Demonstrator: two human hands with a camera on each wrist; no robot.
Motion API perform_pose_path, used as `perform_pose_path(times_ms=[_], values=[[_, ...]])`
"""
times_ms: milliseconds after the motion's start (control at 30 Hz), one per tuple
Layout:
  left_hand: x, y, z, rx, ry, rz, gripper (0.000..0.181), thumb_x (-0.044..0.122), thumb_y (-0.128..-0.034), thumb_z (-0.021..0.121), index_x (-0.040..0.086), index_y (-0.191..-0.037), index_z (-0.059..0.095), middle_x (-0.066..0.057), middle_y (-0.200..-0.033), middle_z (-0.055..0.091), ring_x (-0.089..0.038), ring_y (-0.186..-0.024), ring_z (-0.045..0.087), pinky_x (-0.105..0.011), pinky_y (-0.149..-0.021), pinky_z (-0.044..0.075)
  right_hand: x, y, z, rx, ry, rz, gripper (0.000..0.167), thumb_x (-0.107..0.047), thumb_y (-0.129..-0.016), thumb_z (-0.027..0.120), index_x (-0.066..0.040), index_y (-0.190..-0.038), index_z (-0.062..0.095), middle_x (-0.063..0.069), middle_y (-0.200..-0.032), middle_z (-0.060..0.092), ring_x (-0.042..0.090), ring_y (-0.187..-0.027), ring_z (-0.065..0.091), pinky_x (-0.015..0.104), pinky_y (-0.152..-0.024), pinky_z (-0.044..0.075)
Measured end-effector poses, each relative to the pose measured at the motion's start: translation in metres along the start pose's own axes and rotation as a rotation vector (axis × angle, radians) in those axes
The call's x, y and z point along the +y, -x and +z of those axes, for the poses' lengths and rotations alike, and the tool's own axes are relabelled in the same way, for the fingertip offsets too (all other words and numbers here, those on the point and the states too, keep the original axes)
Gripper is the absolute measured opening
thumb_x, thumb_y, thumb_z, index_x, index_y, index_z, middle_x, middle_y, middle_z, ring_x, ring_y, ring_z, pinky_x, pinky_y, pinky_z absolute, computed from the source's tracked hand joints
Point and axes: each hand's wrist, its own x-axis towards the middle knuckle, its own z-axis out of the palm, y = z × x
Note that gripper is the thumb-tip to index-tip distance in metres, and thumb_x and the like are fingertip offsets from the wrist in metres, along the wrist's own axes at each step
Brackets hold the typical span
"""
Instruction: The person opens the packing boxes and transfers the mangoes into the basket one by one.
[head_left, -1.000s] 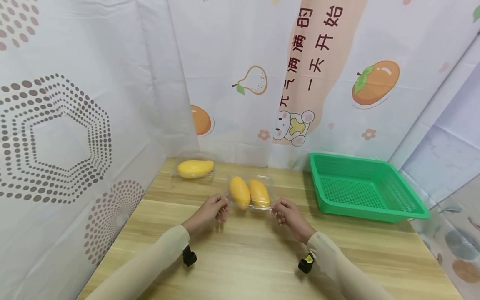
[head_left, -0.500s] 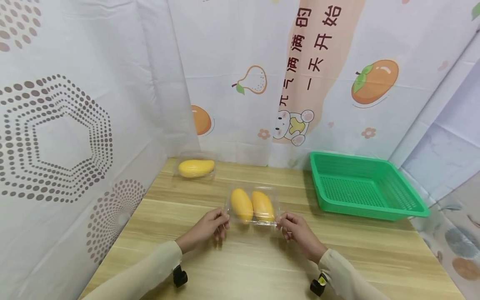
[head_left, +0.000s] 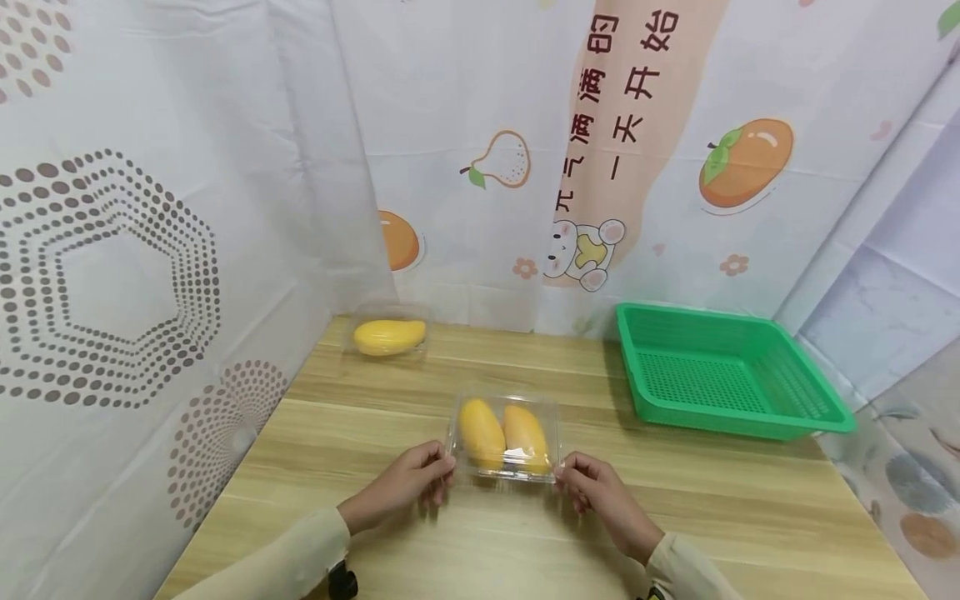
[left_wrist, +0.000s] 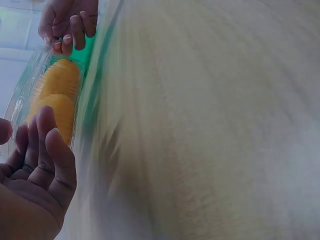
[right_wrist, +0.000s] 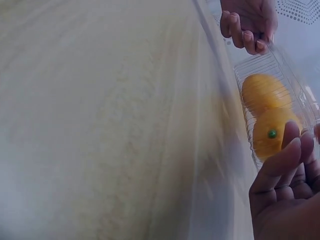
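From the head camera, I had the clear plastic fruit box (head_left: 517,477) in front of me at the middle of the wood-grain table (head_left: 495,550), my left hand (head_left: 405,486) pinching one near corner and my right hand (head_left: 609,502) pinching the other. Inside, the left mango (head_left: 481,432) and the right mango (head_left: 527,435) leaned side by side. I held only the near side, so the far side had no hand under it; had I lifted like that, I judged, the box could have tipped away from me and sent both fruits rolling to the back wall. Well off lay a second clear box (head_left: 390,312) with a yellow mango (head_left: 389,337), and the green plastic basket (head_left: 742,423) stood to the right, too far, I thought, to be knocked here. In the left wrist view, my near fingertips hid the spot where they met the plastic, but my other hand plainly gripped its corner. Thin ribbed walls like these might buckle if I squeezed or pulled unevenly. In the right wrist view, one mango showed a green stem nub (right_wrist: 272,134) toward me. I couldn't tell whether the lid was latched; if it wasn't, prying at the corners could have popped it open suddenly.
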Motion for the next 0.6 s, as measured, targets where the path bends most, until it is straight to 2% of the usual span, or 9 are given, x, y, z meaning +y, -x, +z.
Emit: perform_pose_path(times_ms=[200, 600], values=[[-0.0035, 0.0032, 0.0011, -0.005, -0.004, -0.022, 0.036, 0.038, -0.1087, 0.051, 0.002, -0.104, 0.056, -0.018, -0.099, 0.064, -0.018, -0.070, 0.059, -0.024, -0.057, 0.049, 0.0031, 0.0038, 0.0009, -0.021, -0.003, 0.002, 0.036, -0.028, -0.102, 0.065, 0.007, -0.100, 0.058, 0.014, -0.095, 0.066, 0.014, -0.066, 0.050, 0.025, -0.059, 0.045], [-0.0085, 0.0078, 0.0060, 0.001, 0.022, -0.050, 0.032, 0.034, -0.1091, 0.052, 0.003, -0.101, 0.057, -0.011, -0.093, 0.065, -0.017, -0.066, 0.059, -0.024, -0.054, 0.049, 0.0090, 0.0046, 0.0023, -0.034, -0.015, -0.009, 0.041, -0.027, -0.102, 0.064, 0.013, -0.103, 0.056, 0.014, -0.094, 0.066, 0.013, -0.065, 0.050, 0.023, -0.058, 0.043]])
